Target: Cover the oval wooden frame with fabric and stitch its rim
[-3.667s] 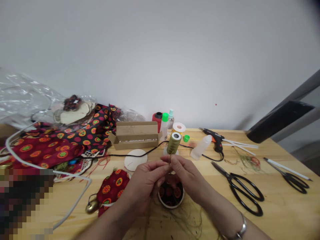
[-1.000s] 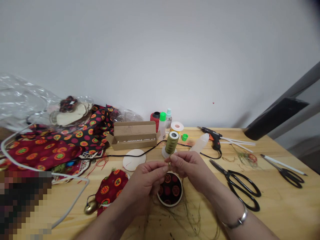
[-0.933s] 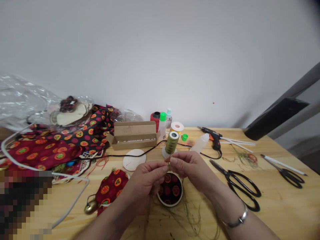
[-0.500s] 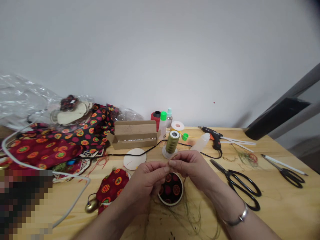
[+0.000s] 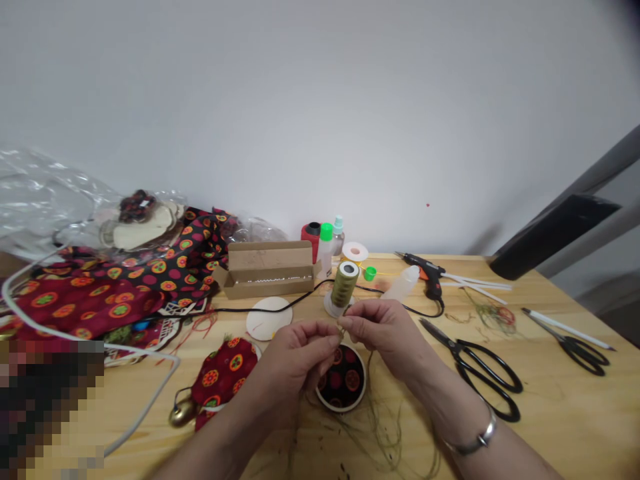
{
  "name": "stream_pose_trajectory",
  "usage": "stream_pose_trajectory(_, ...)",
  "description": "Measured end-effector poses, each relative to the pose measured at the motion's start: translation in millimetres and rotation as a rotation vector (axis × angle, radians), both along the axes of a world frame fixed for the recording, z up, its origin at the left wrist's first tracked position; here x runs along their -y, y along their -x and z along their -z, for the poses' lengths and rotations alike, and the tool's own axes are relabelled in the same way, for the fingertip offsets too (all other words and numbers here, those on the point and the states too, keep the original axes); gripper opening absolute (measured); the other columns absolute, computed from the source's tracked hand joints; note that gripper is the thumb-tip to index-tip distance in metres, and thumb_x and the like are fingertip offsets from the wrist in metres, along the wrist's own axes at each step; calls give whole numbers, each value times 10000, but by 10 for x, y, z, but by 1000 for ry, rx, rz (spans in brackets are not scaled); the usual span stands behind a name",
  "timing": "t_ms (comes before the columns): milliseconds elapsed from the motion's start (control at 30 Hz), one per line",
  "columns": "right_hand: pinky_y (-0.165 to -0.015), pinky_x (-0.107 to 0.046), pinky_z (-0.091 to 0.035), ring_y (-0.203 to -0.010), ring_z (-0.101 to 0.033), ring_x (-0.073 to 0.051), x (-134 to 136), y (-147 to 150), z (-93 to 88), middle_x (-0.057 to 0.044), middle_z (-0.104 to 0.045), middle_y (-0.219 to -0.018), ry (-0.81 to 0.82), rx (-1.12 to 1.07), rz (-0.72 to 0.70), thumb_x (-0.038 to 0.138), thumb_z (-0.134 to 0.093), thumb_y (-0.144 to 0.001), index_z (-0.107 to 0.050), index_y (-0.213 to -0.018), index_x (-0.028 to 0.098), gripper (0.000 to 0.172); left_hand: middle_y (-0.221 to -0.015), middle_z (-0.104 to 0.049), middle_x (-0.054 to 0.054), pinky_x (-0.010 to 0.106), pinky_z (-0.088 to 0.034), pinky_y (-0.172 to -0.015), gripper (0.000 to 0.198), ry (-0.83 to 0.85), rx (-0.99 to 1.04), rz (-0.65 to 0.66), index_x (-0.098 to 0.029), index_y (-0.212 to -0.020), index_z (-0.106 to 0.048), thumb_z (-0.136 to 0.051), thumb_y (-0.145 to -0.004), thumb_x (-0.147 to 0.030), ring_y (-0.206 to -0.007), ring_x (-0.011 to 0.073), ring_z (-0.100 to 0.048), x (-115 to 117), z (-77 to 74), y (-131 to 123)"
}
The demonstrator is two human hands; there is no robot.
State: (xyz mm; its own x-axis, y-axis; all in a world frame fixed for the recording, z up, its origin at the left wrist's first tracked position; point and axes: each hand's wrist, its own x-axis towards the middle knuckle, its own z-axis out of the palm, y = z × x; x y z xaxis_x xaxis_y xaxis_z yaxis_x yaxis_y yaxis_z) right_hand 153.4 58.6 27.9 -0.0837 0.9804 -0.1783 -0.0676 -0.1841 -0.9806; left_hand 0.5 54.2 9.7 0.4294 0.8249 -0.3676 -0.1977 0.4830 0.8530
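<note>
My left hand [image 5: 303, 353] and my right hand [image 5: 377, 327] meet fingertip to fingertip, just above a round disc [image 5: 341, 379] covered in black patterned fabric with a pale rim. Both are closed in a pinch on fine olive-green thread, only a short bit of which shows between the fingertips. Loose strands of the thread [image 5: 383, 433] trail over the table below the disc. Behind my fingers stands a spool of olive thread [image 5: 345, 287]. To the left of my left hand lies a red patterned fabric piece [image 5: 225, 370] with a brass bell [image 5: 183, 413].
Large black scissors [image 5: 470, 360] lie right of my right hand, with smaller scissors [image 5: 583, 353] farther right. Behind are a glue gun [image 5: 425, 270], a white bottle [image 5: 401, 285] and an open cardboard box [image 5: 270, 283]. A black cord [image 5: 240, 309] crosses the table; fabric [image 5: 95, 300] heaps at left.
My fingertips have moved slightly apart, with a bit of thread now showing between them. The right hand has shifted a little to the right. Things on the table stay put.
</note>
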Motion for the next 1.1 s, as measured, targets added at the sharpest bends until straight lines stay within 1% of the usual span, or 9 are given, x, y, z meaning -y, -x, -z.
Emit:
stream_pose_trajectory(100, -429, -206, -268, -425, -346, -44, -3, -2, 1, 59, -497, -468, 5, 1, 2, 257, -730, -593, -634, -574, 137, 155, -449, -427, -62, 154, -180, -393, 204, -15, 16, 7, -136, -726, -663, -682, -704, -338, -390, 22, -296, -5, 34, 11)
stream_pose_trajectory(300, -434, -202, -281, -430, -368, -45, 4, 3, 19, 53, -515, -474, 12, -29, -13, 265, -743, -593, -629, -578, 135, 174, -462, -391, -68, 167, -204, -400, 245, 23, 56, 20, -129, -738, -671, -679, -704, -371, -394, 25, -285, -19, 75, 20)
stream_pose_trajectory(467, -429, -195, -277, -435, -368, -42, 8, 14, 37, 54, -505, -475, 9, -38, -29, 253, -738, -606, -627, -572, 128, 171, -435, -386, -79, 169, -147, -366, 256, 24, 6, 14, -127, -763, -692, -712, -660, -360, -355, 14, -246, -15, 51, 17)
stream_pose_trajectory(533, -424, -194, -272, -430, -364, -38, 5, 13, 51, 56, -499, -475, 5, -34, -32, 251, -738, -610, -631, -575, 127, 167, -440, -432, -66, 172, -176, -375, 250, 33, -4, 21, -130, -777, -699, -715, -654, -347, -358, 21, -280, -13, 41, 16)
stream_pose_trajectory(700, -391, -188, -246, -394, -364, -35, 3, -3, 87, 43, -511, -460, 14, -54, -63, 271, -710, -652, -627, -589, 127, 177, -481, -535, -21, 201, -287, -419, 243, 19, -18, -6, -129, -738, -701, -723, -631, -346, -418, 79, -443, -13, 11, 19)
stream_pose_trajectory(800, -375, -182, -235, -375, -375, -34, 3, -5, 95, 40, -518, -463, 33, -84, -54, 288, -719, -639, -626, -605, 128, 188, -489, -556, -12, 211, -310, -436, 237, 17, -29, -25, -132, -723, -699, -737, -607, -335, -447, 101, -485, -17, -5, 17)
stream_pose_trajectory(867, -368, -180, -236, -364, -390, -40, 1, -2, 93, 45, -505, -440, 53, -82, -32, 295, -731, -619, -623, -611, 131, 196, -508, -577, -7, 214, -312, -441, 229, 16, -31, -34, -137, -711, -697, -740, -599, -332, -450, 99, -488, -18, -8, 16)
stream_pose_trajectory(967, -357, -179, -233, -355, -397, -46, -7, 6, 85, 46, -492, -405, 66, -70, -24, 308, -738, -598, -610, -589, 129, 220, -534, -590, -7, 205, -264, -417, 214, 3, -35, -27, -140, -689, -691, -726, -615, -337, -409, 63, -424, -19, 0, 15)
stream_pose_trajectory(1100, -351, -174, -221, -338, -375, -36, -14, 1, 77, 55, -483, -394, 48, -46, -19, 314, -724, -614, -585, -588, 131, 232, -474, -520, -37, 208, -108, -376, 209, -31, -78, -18, -129, -614, -661, -700, -655, -330, -351, 14, -239, -23, 24, 20)
